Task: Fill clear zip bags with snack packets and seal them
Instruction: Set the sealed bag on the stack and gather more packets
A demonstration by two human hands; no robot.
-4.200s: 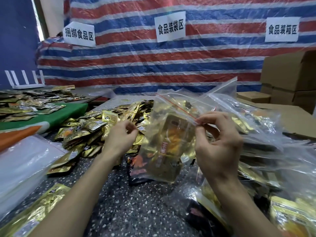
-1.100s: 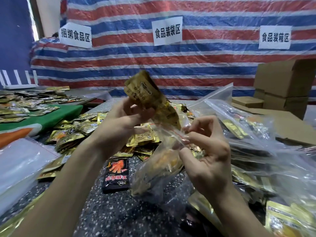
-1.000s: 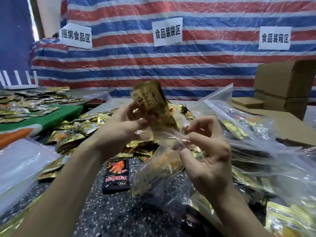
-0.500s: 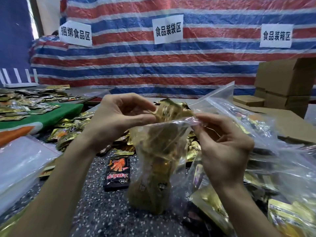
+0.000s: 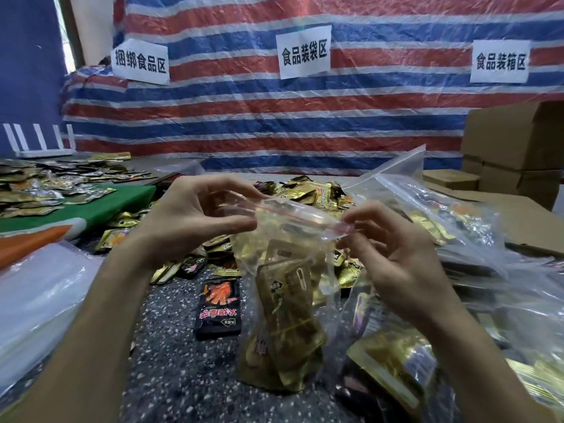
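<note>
1. The left hand point(image 5: 195, 215) pinches the bag point(image 5: 287, 303) at the left end of its mouth, thumb against curled fingers. The right hand point(image 5: 393, 254) pinches the right end the same way. Held at both ends, the strip point(image 5: 305, 212) is drawn taut, probably so it can be pressed closed.
2. The bag hangs upright between the hands over the middle of the bench point(image 5: 183, 377), towards its near edge, and its bottom seems to rest there. The packets point(image 5: 290, 319) inside sit low, clear of the strip, which leaves room to seal.
3. I cannot tell whether the strip is pressed shut yet.
4. A black packet point(image 5: 219, 306) lies just left of the bag. A loose pile point(image 5: 311, 190) lies behind it, towards the far edge and handy for filling.
5. Filled bags point(image 5: 442, 215) are heaped along the right edge, and empty bags point(image 5: 36, 300) are stacked at the left edge. Boxes point(image 5: 515, 138) stand past the far right corner.
</note>
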